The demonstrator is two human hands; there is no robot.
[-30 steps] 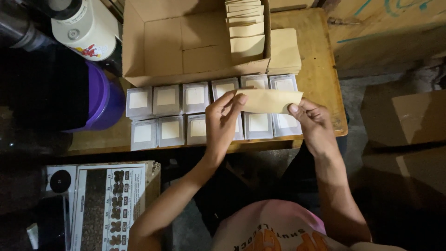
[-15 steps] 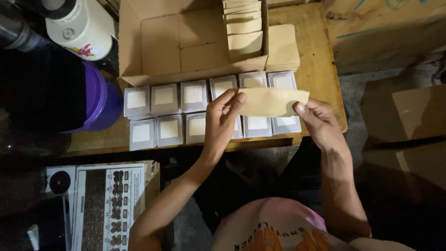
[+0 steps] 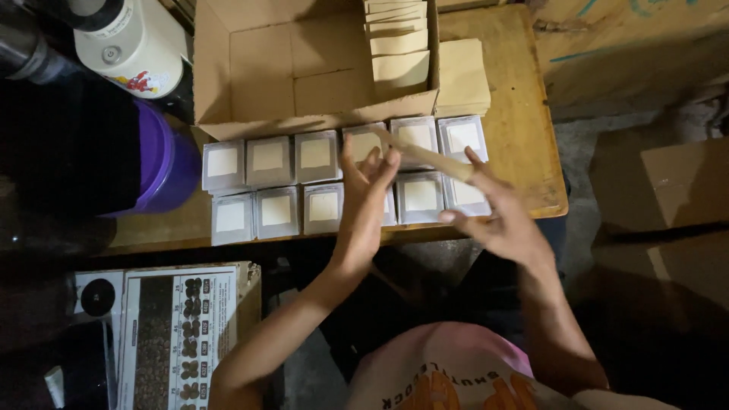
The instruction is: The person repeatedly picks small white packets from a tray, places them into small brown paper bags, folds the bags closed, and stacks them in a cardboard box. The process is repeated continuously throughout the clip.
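While both hands are held over the wooden table (image 3: 524,137), a flat tan sleeve (image 3: 425,156) is seen between them, tilted nearly edge-on so that it reads as a thin strip. The sleeve is pinched at its lower right end by the fingers of the right hand (image 3: 497,220), thumb below and forefinger along the top. The left hand (image 3: 364,193) is raised with fingers spread and straight, its fingertips touching or just beside the sleeve's upper left end; whether anything is actually gripped by it cannot be told. Beneath the hands, two rows of small white boxes (image 3: 266,163) are laid out side by side along the table's near edge, each with a pale square panel on top, and the sleeve is held just above the boxes at the right of the rows. Behind the rows, an open cardboard carton (image 3: 304,68) is set, with a column of tan sleeves (image 3: 399,49) stood in its right part. A stack of flat sleeves (image 3: 463,76) is placed on the table just right of the carton. A purple tub (image 3: 163,163) is noted left of the boxes, with a white jug (image 3: 133,45) behind it. A printed carton (image 3: 182,334) is seen below the table edge at lower left.
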